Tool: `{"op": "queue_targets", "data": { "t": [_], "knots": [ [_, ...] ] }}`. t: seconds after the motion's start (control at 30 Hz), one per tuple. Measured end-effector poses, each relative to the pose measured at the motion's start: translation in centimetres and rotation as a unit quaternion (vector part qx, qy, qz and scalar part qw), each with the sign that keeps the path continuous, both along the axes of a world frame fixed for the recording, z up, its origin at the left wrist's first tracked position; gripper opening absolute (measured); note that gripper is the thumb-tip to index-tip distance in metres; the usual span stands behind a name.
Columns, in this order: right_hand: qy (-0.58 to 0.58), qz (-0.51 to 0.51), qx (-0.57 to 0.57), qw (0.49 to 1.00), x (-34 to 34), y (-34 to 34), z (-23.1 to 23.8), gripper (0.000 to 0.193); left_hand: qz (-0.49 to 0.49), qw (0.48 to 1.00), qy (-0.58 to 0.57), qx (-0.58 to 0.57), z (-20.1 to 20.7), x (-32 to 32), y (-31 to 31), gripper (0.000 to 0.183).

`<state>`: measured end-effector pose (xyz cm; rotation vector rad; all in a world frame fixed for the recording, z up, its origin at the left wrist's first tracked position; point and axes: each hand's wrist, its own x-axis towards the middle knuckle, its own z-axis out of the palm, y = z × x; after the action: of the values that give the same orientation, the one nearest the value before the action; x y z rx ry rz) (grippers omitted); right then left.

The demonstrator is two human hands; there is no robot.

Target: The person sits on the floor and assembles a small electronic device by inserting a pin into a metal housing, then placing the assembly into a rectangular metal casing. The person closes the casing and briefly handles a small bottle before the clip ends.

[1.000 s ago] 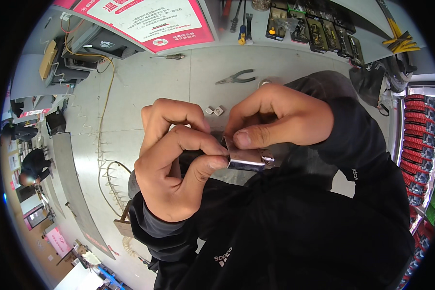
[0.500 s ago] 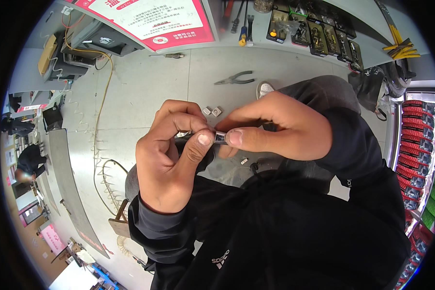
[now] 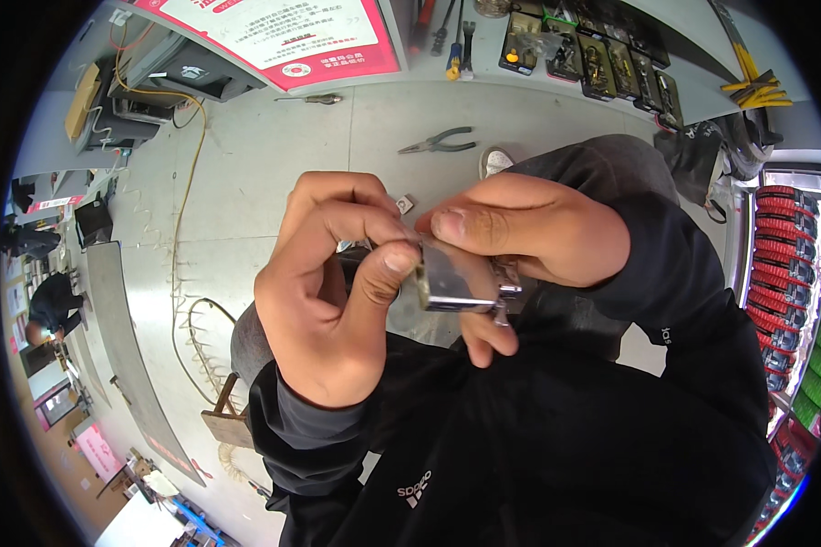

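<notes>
1 mtl pc (image 3: 461, 276), 1 pr pliers (image 3: 439, 141), 1 wht shoe (image 3: 495, 161).

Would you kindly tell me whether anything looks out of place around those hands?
Mildly: pliers, a slim tool and a small metal piece lie loose on the floor, while other tools sit on the grey bench. The shiny metal part between the hands shows no clear damage.

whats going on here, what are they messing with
A person in a black top has a small shiny metal block between both bare hands. The left hand pinches its left end between thumb and fingers; the right hand grips it from the other side, thumb on top. On the floor beyond lie long-nose pliers and a screwdriver, neither in use.
</notes>
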<state>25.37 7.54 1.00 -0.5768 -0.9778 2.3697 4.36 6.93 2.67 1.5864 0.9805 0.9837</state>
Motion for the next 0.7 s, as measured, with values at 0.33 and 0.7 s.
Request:
{"op": "queue_targets", "data": {
  "t": [0.33,0.7],
  "knots": [
    [-0.05,0.022,0.069,0.996,0.19,-0.15,0.2,0.05,-0.048,0.981,0.093,0.166,0.68,-0.22,-0.06,0.008],
    [-0.131,-0.076,0.187,0.971,-0.2,-0.05,-0.59,0.041,0.026,0.977,0.122,0.174,0.24,-0.29,0.2,0.009]
  ]
}}
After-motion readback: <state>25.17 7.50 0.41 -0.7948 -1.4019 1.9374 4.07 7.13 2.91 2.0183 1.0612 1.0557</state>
